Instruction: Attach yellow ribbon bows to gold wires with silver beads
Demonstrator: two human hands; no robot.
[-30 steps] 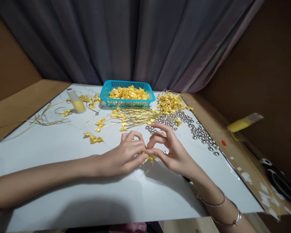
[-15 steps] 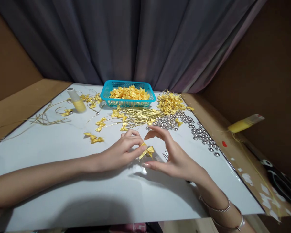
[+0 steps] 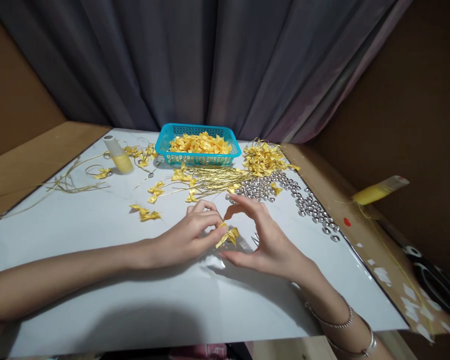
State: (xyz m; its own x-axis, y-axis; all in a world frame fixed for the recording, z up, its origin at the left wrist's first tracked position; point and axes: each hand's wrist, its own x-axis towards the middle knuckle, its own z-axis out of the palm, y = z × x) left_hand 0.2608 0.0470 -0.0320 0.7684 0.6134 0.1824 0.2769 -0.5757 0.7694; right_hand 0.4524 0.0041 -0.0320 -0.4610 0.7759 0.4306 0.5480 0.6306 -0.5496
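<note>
The left hand [image 3: 195,235] pinches a yellow bow [image 3: 231,237] between thumb and fingertips, above the white table [image 3: 153,310]. The right hand [image 3: 272,242] curves open around the bow's other side, its thumb apart from its fingers. Beyond the hands lie gold cords [image 3: 217,180], with silver beads [image 3: 257,188] spread to their right. Behind the cords stands a blue basket [image 3: 160,148] of yellow bows; a bottle [image 3: 119,156] of yellow contents stands to its left. Black-handled scissors [image 3: 431,282] lie at far right.
</note>
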